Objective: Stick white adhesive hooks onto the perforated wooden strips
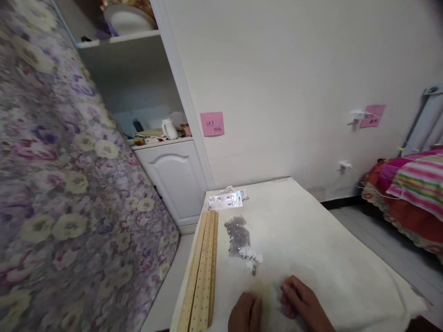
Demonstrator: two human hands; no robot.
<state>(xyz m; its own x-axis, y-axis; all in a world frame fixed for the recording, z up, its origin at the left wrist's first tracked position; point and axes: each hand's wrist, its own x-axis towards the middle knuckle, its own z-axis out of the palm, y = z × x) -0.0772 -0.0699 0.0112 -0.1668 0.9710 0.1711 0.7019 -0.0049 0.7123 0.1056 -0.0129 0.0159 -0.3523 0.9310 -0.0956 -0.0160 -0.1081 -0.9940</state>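
Note:
My left hand (245, 311) rests at the near edge of the table, fingers curled in, nothing showing in it. Just to its right, my right hand (301, 299) lies with its fingers loosely folded, and no object shows in it either. Beyond the hands is a small pile of white tag-like pieces (249, 254), too small to name surely. Touching it on the far side is a heap of small greyish clear packets (238, 236). Long wooden strips (204, 267) with rows of dark dots lie side by side left of my left hand.
Clear flat packages (225, 201) lie at the far left corner of the pale covered table (297, 221). A flowered curtain (69, 184) hangs on the left, beside a white cabinet (176, 175). A bed (411, 193) stands at the right. A pink note (212, 124) sticks to the wall.

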